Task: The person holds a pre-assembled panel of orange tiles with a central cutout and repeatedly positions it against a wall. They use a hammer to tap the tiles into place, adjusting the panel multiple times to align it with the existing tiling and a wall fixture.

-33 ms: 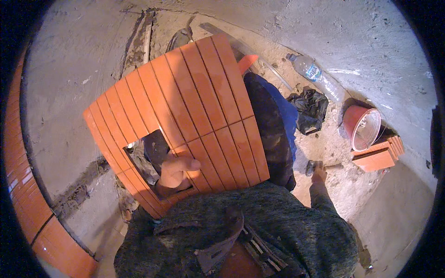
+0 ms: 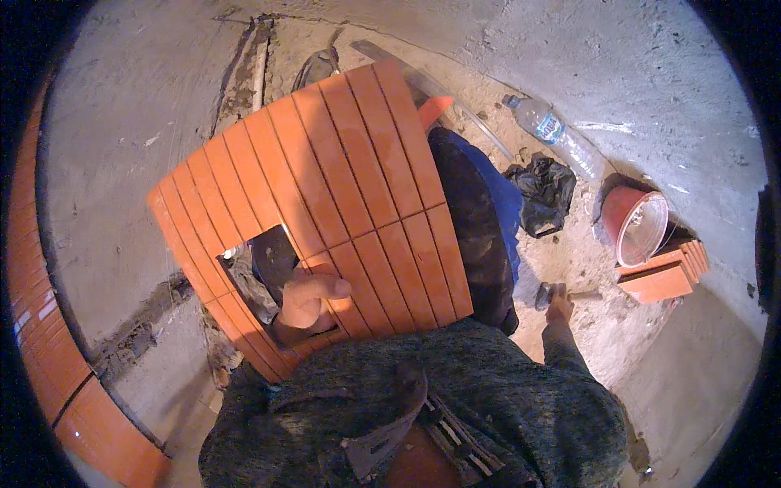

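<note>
My left hand [image 2: 307,299] grips a large orange ribbed tile panel [image 2: 358,163] by the edge of its rectangular cut-out. The thumb lies over the front, and the other fingers are mostly hidden behind the panel. Tilted, the panel covers much of my lap. Off to the right and low, my right hand [image 2: 559,307] is closed round a short tool [image 2: 584,297] with a dark end and a pale handle. It looks like a hammer, though it is too small to be sure.
A plastic bottle [image 2: 553,134] lies by the right wall, near a black plastic bag [image 2: 543,195]. Beyond them are a red bucket [image 2: 630,215] on its side and stacked orange tiles [image 2: 657,282]. Orange tiling [image 2: 106,431] curves along the left. A metal strip [image 2: 468,114] lies behind the panel.
The tool in my right hand has turned slightly, and its pale handle shows more plainly. My left hand and the panel have barely moved.
</note>
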